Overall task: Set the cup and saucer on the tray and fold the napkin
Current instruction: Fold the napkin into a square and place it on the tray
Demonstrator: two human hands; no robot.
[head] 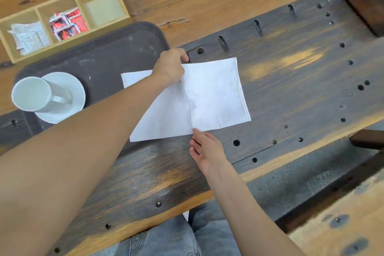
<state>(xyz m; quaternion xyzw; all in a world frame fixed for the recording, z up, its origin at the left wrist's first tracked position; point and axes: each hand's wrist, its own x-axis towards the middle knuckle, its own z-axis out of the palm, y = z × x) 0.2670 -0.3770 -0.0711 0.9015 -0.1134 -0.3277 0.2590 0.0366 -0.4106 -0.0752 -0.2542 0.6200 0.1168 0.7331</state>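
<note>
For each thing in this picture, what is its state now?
cup: upright on the saucer, looks empty
saucer: on the tray
tray: flat on the table
napkin: partly folded, overlapping the tray's edge
left hand: pinching the napkin's far edge
right hand: open, at the napkin's near edge

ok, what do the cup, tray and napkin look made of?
Cup: looks like glazed white ceramic, smooth with a soft sheen, matching the saucer.
Tray: probably dark matte plastic; scuffed, with pale scratches and rounded corners.
Napkin: likely woven white cloth, given the stitched hem along its edge and soft creases, though stiff paper can't be ruled out.
</note>
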